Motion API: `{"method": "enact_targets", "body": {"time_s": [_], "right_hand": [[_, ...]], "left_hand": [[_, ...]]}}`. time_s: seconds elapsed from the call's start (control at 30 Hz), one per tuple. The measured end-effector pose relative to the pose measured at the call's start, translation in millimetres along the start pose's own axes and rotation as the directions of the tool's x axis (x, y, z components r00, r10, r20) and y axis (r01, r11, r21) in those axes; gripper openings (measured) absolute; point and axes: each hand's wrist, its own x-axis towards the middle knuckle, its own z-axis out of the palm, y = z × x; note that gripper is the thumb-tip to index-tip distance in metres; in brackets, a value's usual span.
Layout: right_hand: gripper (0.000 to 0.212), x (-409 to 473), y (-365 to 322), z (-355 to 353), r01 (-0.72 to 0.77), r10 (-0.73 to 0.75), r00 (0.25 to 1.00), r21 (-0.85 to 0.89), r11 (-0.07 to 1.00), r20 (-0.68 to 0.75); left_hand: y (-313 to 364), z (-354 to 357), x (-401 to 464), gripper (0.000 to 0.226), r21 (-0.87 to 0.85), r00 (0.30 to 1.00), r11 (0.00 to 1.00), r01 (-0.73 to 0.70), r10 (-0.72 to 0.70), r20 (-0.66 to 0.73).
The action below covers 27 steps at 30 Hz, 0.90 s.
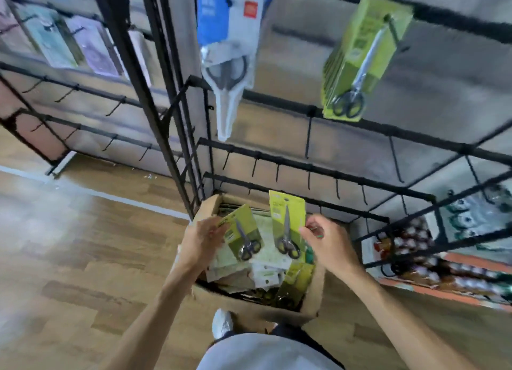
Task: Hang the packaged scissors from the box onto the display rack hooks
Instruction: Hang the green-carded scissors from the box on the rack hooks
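While your left hand (pixel 202 239) pinches one green scissors pack (pixel 243 236) and your right hand (pixel 324 238) another (pixel 288 225) above the cardboard box (pixel 255 306), motion blur obscures the box's remaining packs.

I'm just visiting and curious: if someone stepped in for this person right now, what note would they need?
Left hand holds one green scissors pack; right hand pinches another pack, both over the open box.
Done: a stack of green packs hangs on an upper rack hook.
Left: hang both held packs on the empty hooks, then the packs left in the box.
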Motion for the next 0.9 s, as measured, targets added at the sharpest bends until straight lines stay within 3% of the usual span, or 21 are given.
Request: {"method": "enact_targets", "body": {"time_s": [0.2,0.3,0.37,0.53,0.63,0.9], "right_hand": [[0.007,-23,6,-83,0.048,-0.068,0.973,-0.096,0.994,-0.220],[0.007,-28,-5,-121,0.094,-0.124,0.949,-0.116,0.989,-0.288],[0.005,-29,-16,-144,0.150,-0.174,0.931,-0.098,0.984,-0.322],[0.004,-18,-48,-185,0.285,-0.268,0.877,-0.018,0.958,-0.399],[0.005,-9,-64,-195,0.367,-0.316,0.866,0.063,0.928,-0.387],[0.010,25,-90,-202,0.352,-0.254,0.906,0.270,0.896,-0.339]], "left_hand": [[103,20,43,0.014,0.209,0.922,0.901,-0.381,0.353,0.159],[152,24,51,0.020,0.223,0.842,0.813,-0.538,0.508,0.180],[180,19,54,0.010,0.200,0.794,0.768,-0.608,0.584,0.170],[229,2,58,0.016,0.219,0.718,0.685,-0.695,0.681,0.147],[242,-8,51,0.008,0.264,0.680,0.637,-0.724,0.725,0.113],[241,-39,40,0.003,0.359,0.707,0.652,-0.668,0.706,0.033]]}}
